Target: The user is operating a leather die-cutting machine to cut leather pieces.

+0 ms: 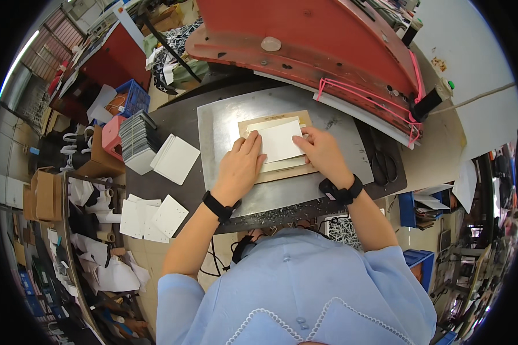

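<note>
A white rectangular card point(280, 141) lies over a tan board point(290, 173) on a bare metal plate point(224, 123). My left hand point(240, 163) rests with its fingers laid flat along the card's left edge. At the card's right edge, my right hand point(326, 154) pinches it between thumb and fingers. A paler sheet shows beneath the card, slightly askew from it. Both wrists wear black bands.
Left of the plate stand a bundle of grey cards point(139, 141) and a stack of white squares point(177, 159); more white sheets point(149, 217) lie nearer. Behind the plate looms a red machine point(305, 43) strung with pink cord. Black scissors point(384, 168) lie at the right.
</note>
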### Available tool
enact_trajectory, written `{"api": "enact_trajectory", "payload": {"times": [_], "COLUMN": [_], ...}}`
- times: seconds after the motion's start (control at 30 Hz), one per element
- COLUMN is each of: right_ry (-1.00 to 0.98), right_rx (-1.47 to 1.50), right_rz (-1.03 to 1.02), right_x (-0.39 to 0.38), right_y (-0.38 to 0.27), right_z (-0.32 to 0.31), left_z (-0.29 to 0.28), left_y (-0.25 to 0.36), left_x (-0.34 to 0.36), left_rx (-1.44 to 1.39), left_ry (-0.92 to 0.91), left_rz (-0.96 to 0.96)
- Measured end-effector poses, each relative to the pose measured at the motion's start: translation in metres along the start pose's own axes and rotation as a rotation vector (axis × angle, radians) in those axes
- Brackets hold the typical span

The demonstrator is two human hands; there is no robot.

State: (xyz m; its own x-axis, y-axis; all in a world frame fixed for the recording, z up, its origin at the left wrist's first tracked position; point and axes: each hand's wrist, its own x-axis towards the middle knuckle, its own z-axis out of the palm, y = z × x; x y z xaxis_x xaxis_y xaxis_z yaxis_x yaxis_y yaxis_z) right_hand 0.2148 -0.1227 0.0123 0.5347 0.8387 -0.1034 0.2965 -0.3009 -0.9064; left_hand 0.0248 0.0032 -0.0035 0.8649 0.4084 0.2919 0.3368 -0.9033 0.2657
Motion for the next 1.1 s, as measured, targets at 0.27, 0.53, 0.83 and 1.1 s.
{"api": "enact_trajectory", "payload": {"times": [0.27,0.53,0.83,1.1], "right_ry": [0.229,0.141,1.482,0.869], "right_rx": [-0.420,-0.619,-0.510,0.263], "right_rz": [-0.454,-0.378,-0.565,-0.409], "right_x": [-0.003,-0.005,-0.033,0.005], "right_y": [0.033,0.018,-0.019,0.015], "right_z": [0.006,0.004,-0.184,-0.222], "left_z": [-0.004,-0.004,-0.065,-0.082], "left_y": [0.001,-0.005,-0.011,0.023], "left_x": [-0.001,0.000,-0.047,-0.083], "left_rx": [-0.007,-0.095,-0.564,-0.810], "left_ry": [-0.034,-0.023,0.346,-0.022], "left_rz": [0.014,-0.014,-0.369,-0.346]}}
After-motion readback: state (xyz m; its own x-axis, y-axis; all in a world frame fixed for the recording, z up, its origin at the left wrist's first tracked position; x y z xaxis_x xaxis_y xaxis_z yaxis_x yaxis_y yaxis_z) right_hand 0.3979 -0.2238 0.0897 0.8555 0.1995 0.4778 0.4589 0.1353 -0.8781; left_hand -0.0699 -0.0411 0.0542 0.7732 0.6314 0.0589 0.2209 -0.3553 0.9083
